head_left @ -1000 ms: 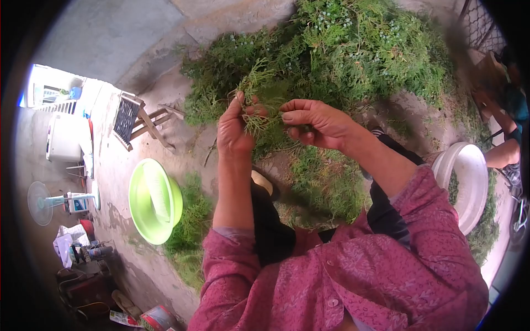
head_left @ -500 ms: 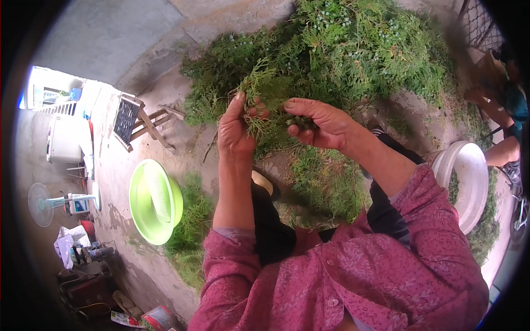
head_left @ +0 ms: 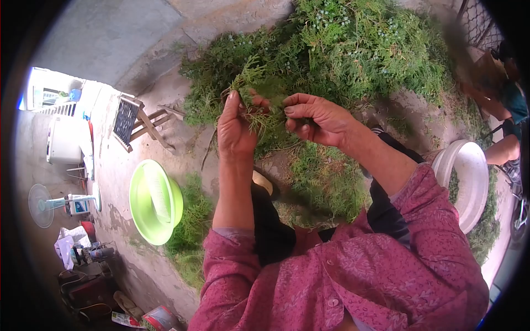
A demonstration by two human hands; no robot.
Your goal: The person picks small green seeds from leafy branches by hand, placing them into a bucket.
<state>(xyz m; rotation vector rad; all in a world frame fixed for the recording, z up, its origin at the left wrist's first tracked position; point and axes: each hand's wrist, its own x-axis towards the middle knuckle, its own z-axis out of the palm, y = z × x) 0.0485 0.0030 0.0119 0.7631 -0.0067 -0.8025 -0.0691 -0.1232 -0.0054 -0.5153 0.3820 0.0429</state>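
Note:
My left hand (head_left: 238, 129) is closed around a green cypress sprig (head_left: 251, 71), its scaly fronds sticking up past the thumb and down over the palm. Just right of the sprig, my right hand (head_left: 316, 118) has thumb and forefinger pinched together. Its other fingers curl over small green cones, mostly hidden in the palm now. Beyond both hands lies a large heap of cypress branches (head_left: 375, 49) dotted with pale bluish-green cones. More cut cypress greenery (head_left: 326, 179) is on the ground between my legs.
A lime-green basin (head_left: 142, 220) with a ribbed insert stands at left beside loose greenery (head_left: 190, 215). At right is a white bucket (head_left: 479, 182). A folding stool (head_left: 135, 121) and a fan (head_left: 41, 205) are farther left. Another person's arm (head_left: 502, 151) shows at the right edge.
My right hand's fingers have curled in, and the green cones that showed in them are now mostly hidden. My left hand and the sprig have shifted only slightly.

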